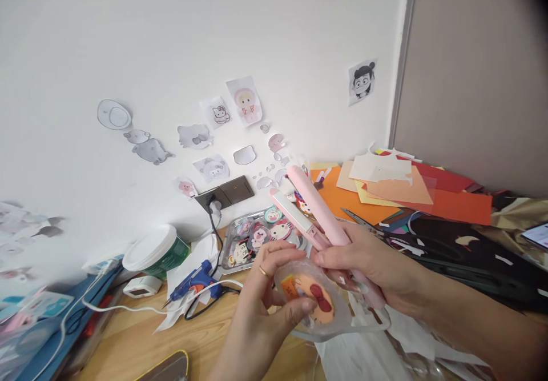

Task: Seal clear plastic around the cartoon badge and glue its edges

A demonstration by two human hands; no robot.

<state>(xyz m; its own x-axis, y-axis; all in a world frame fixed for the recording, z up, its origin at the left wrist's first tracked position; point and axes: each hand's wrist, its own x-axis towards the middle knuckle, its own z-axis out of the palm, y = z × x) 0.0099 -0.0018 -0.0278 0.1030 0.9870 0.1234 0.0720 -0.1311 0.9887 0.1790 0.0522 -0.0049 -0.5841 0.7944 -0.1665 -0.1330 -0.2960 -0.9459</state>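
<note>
My left hand [261,307], a gold ring on one finger, pinches a clear plastic piece with an orange and red cartoon sticker [312,304] inside it. My right hand [368,264] grips a pink and white clamp-shaped heat tool [308,212], its two arms standing apart and pointing up and left toward the wall. The fingertips of that hand also touch the top edge of the plastic piece. Both hands hover above the wooden table [137,335].
A metal tray [231,238] of cartoon stickers lies behind my hands. A blue glue gun [194,278], a white and green tub [156,251], scissors [359,220], stacked coloured paper [385,195] and a wall socket [225,193] surround it. Paper cutouts are stuck on the wall.
</note>
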